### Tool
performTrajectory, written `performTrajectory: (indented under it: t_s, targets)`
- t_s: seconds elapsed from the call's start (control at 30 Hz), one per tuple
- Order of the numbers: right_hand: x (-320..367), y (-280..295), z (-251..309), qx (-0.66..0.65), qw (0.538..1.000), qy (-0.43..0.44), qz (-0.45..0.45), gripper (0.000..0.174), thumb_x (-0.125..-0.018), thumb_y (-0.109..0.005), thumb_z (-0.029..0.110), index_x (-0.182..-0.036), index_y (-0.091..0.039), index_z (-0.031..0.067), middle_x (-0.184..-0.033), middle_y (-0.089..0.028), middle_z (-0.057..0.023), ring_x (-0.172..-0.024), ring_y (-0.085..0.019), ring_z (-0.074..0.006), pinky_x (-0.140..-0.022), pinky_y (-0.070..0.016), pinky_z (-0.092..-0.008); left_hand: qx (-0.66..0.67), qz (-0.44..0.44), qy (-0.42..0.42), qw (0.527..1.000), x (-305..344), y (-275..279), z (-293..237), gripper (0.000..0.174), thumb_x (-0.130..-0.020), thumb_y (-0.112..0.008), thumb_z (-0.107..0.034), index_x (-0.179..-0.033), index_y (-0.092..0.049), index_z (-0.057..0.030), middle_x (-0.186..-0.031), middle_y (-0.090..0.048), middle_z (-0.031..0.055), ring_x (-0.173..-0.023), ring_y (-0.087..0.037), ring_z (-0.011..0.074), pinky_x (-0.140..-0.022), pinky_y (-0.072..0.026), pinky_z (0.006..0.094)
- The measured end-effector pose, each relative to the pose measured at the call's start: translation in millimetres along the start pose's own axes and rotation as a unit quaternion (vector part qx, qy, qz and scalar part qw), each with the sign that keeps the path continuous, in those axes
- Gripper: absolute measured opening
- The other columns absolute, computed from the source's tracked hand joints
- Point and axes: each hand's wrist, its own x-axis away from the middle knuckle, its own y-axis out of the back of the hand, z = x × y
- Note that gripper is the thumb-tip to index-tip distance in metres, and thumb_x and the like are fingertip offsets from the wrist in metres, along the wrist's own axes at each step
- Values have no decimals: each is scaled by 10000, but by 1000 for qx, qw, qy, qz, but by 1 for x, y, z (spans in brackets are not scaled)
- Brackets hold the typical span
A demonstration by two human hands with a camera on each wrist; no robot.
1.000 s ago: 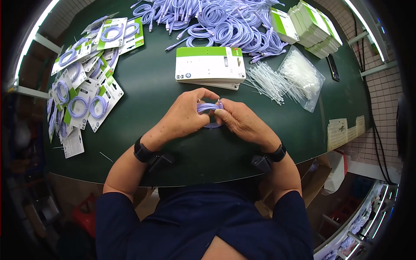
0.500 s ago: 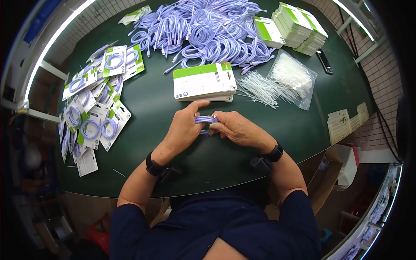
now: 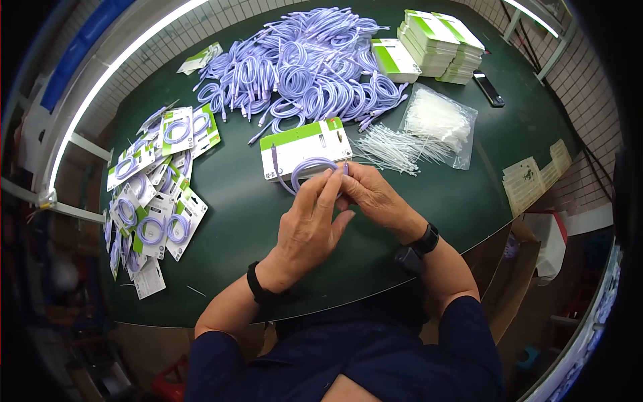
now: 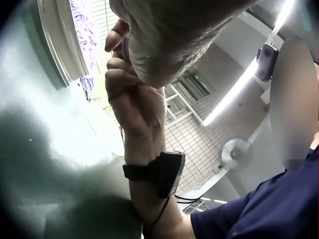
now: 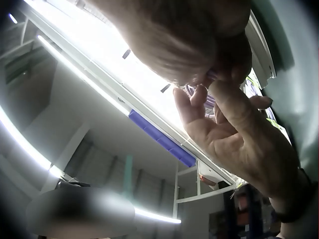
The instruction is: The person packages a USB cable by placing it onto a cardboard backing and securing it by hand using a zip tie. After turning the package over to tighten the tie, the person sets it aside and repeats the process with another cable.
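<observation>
In the head view, a coil of lilac cable (image 3: pixel 312 163) overlaps the front of a stack of white-and-green cards (image 3: pixel 295 147). My right hand (image 3: pixel 376 195) pinches the coil's right side between thumb and fingers. My left hand (image 3: pixel 307 231) has its index and middle fingers straight, their tips at the coil beside the right fingertips, its thumb apart. One cable end (image 3: pixel 274 159) sticks out at the left over the top card. The right wrist view shows lilac strands (image 5: pixel 209 102) between the hands; the exact contact there is partly hidden.
A heap of lilac cables (image 3: pixel 295 67) lies at the back. Carded cables (image 3: pixel 151 228) pile up at the left. White zip ties (image 3: pixel 388 151), a plastic bag of ties (image 3: pixel 439 120), card stacks (image 3: pixel 442 47) and a black phone (image 3: pixel 488 90) are at the right.
The coil has moved up over the card stack's front edge. My left hand has loosened its hold round the coil, its fingers now straighter and closer to the right hand. The head view has shifted.
</observation>
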Motion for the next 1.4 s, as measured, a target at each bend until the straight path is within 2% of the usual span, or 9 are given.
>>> performTrajectory:
  t_s: [0.2, 0.3, 0.4, 0.53, 0.7, 0.8, 1.07, 1.23, 1.4]
  targets:
    - [-3, 2, 2, 6, 999, -30, -9, 267, -1077, -630, 236, -1219, -638, 9, -947, -649, 1, -783, -602, -61, -669, -494, -216, 23, 4, 30, 999, -6, -3, 17, 732, -794, -862, -57, -1455, -552, -5, -1200, -659, 182, -1051, -679, 352, -850, -580, 408]
    - [0, 1, 9, 29, 997, -55, -33, 304, -1040, -679, 204, -1262, -617, 6, -963, -660, -7, -802, -613, -62, -674, -499, -218, 10, 16, -23, 1000, 2, 2, 27, 640, -802, -832, -13, -1403, -615, -44, -1057, -683, 114, -942, -673, 298, -760, -576, 379]
    - [0, 1, 9, -35, 999, 14, -39, 467, -973, -745, 165, -1377, -564, 17, -993, -668, -26, -827, -629, -72, -692, -508, -221, 56, -15, -69, 996, 5, 5, 36, 558, -783, -838, 10, -1314, -675, -50, -1011, -705, 95, -889, -678, 274, -731, -576, 370]
    - [1, -5, 21, -98, 995, -3, -2, 626, -930, -794, 142, -1469, -497, 29, -1025, -663, -42, -881, -644, -91, -723, -526, -241, 97, -38, -103, 989, 2, 18, 36, 403, -768, -847, 34, -1151, -752, -45, -955, -738, 88, -814, -687, 259, -695, -569, 360]
    - [7, -8, 27, -16, 995, 90, 40, 683, -891, -827, 113, -1492, -506, 63, -1118, -648, -85, -918, -664, -126, -758, -545, -265, 114, -26, -122, 986, 2, 35, 41, 307, -763, -853, 43, -1050, -778, -38, -914, -740, 84, -780, -683, 243, -661, -561, 340]
    - [16, -18, 51, 354, 912, 201, -44, 645, -819, -857, 88, -1409, -597, 84, -1275, -620, -131, -938, -681, -186, -768, -561, -296, 93, -17, -139, 986, 2, 45, 45, 297, -758, -838, 39, -1037, -770, -36, -917, -734, 76, -775, -679, 242, -662, -564, 338]
    - [7, -32, 43, 604, 703, 375, -9, 435, -753, -776, 20, -1177, -699, 81, -1416, -589, -127, -834, -646, -246, -688, -559, -347, -18, 41, -255, 966, 3, 57, 37, 251, -747, -743, -23, -998, -745, -34, -963, -674, 55, -829, -658, 210, -694, -565, 323]
    - [21, -41, 50, 615, 678, 395, -76, 389, -767, -737, 17, -1148, -684, 75, -1285, -655, -103, -791, -641, -233, -667, -549, -363, -27, 38, -276, 960, -9, 65, 33, 264, -744, -729, -27, -1007, -751, -20, -982, -684, 80, -831, -670, 233, -680, -566, 345]
    - [16, -28, 40, 639, 702, 314, 14, 329, -794, -742, 89, -1112, -658, 81, -1026, -669, -70, -786, -665, -248, -665, -538, -382, -19, 77, -299, 951, -14, 60, 37, 270, -742, -738, -45, -1010, -747, -22, -969, -668, 65, -822, -666, 220, -660, -555, 342]
